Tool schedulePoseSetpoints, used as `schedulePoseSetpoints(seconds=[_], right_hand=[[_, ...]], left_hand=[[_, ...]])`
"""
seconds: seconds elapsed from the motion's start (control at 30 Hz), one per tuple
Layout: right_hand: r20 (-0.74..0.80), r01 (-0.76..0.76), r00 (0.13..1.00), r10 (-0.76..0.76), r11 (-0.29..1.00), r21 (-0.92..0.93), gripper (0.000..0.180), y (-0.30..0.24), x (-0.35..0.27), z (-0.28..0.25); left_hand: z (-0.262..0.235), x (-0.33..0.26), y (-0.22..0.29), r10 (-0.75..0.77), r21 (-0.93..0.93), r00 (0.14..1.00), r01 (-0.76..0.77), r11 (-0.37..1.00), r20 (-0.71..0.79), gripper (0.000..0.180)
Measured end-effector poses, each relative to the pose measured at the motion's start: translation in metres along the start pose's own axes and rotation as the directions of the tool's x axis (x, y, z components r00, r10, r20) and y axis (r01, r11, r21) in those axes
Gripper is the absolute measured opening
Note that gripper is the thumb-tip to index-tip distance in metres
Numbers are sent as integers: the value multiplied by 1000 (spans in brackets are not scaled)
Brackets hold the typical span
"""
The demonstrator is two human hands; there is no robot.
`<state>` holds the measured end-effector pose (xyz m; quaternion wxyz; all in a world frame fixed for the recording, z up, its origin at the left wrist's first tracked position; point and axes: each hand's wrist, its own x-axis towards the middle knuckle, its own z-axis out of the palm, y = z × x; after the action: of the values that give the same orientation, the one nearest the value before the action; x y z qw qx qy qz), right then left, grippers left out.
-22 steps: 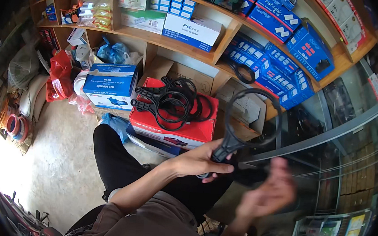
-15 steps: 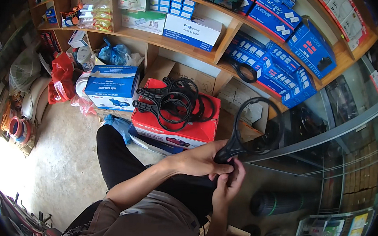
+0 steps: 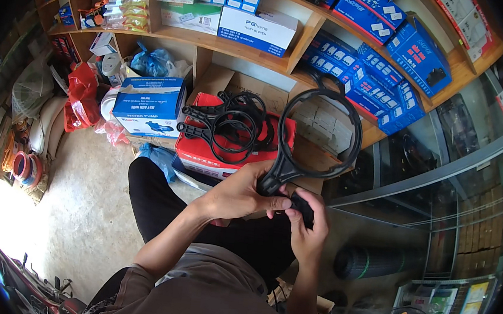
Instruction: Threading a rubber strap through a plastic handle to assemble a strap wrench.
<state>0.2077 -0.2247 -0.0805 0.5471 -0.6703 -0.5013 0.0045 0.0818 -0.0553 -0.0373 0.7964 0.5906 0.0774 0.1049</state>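
Observation:
A black plastic filter housing wrench [image 3: 280, 167], a big ring on a short ribbed handle, is held up in front of my lap. My left hand [image 3: 233, 194] is closed around its handle, with the thumb along the near end. Beside it, my right hand [image 3: 308, 228] pinches a small dark piece [image 3: 302, 209] between thumb and fingers. Whether that piece is separate or the handle's end, I cannot tell. Several similar black wrenches [image 3: 230, 125] lie in a heap on a red box [image 3: 204, 153] just beyond my hands.
A blue-and-white pump box [image 3: 148, 103] stands left of the red box. Wooden shelves [image 3: 181, 35] filled with cartons curve across the back. At the right is a glass display case [image 3: 421, 199], with a dark roll [image 3: 373, 264] low beside it. Another black ring [image 3: 324, 82] hangs by the shelf.
The wrench and both hands have moved left, and its ring now faces me more fully. My right hand has shifted off the handle's underside, showing the dark piece in its fingers.

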Motion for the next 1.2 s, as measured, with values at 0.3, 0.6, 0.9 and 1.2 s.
schedulePoseSetpoints(seconds=[0.3,0.6,0.9,1.2], right_hand=[[-141,-44,989,39,998,-35,25,-6,2,8],[-27,-220,974,225,969,114,32,2,-13,16],[-89,62,994,-61,998,18,25,1,6,21],[94,163,984,-155,982,-93,30,8,14,10]], left_hand=[[-1,1,-41,111,-232,991,-126,965,-76,39],[5,0,-43,205,20,954,-206,978,-219,37],[3,0,-52,140,-208,944,-208,956,-300,28],[3,-8,-43,86,-139,947,-135,981,-309,23]])
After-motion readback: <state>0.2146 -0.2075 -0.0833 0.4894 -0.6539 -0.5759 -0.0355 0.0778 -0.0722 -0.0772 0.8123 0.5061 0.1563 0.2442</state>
